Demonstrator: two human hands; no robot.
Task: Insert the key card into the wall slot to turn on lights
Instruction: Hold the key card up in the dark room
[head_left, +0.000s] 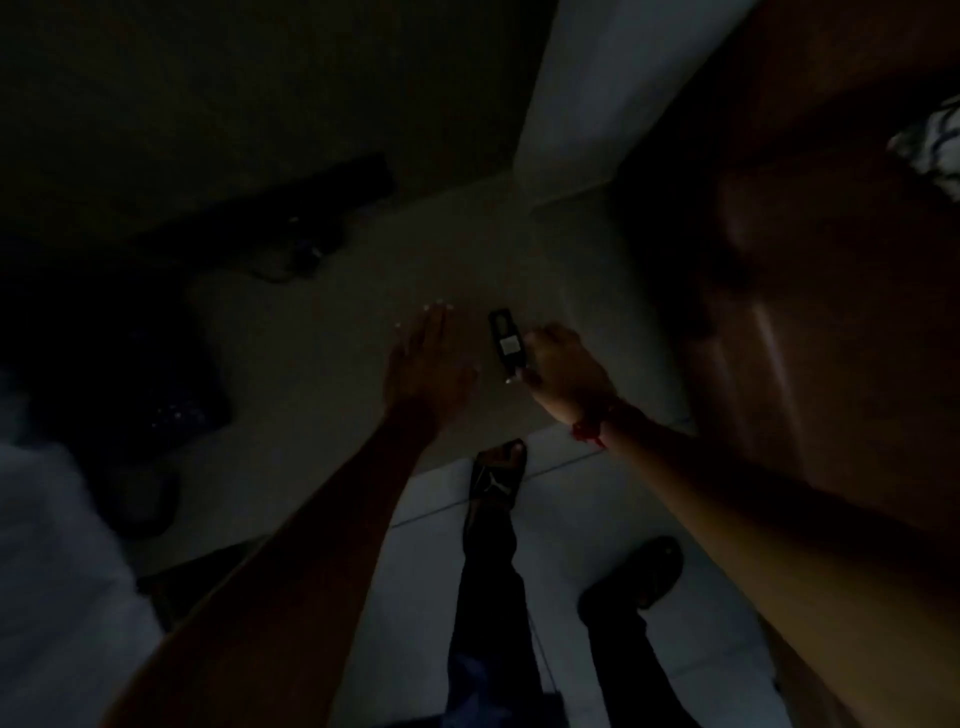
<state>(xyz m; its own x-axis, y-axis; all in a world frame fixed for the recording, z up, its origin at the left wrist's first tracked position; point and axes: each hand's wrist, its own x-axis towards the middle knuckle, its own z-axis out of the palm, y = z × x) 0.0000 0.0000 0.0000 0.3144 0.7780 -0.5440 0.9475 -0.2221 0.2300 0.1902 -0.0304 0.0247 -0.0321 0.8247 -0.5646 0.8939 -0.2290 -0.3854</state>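
Observation:
The room is very dark. My right hand (558, 366) grips a small dark key card or tag (506, 343) with a pale square label, held out in front of a pale wall (493, 249). A red thread band circles that wrist. My left hand (426, 364) is stretched forward just left of the card, fingers straight and apart, palm toward the wall, holding nothing. No wall slot can be made out in the gloom.
A brown wooden door (810, 322) fills the right side beside a pale wall corner (582, 78). Dark shapes and a cable (306, 249) lie at the left. My legs in dark trousers and sandals (498, 478) stand on pale floor tiles.

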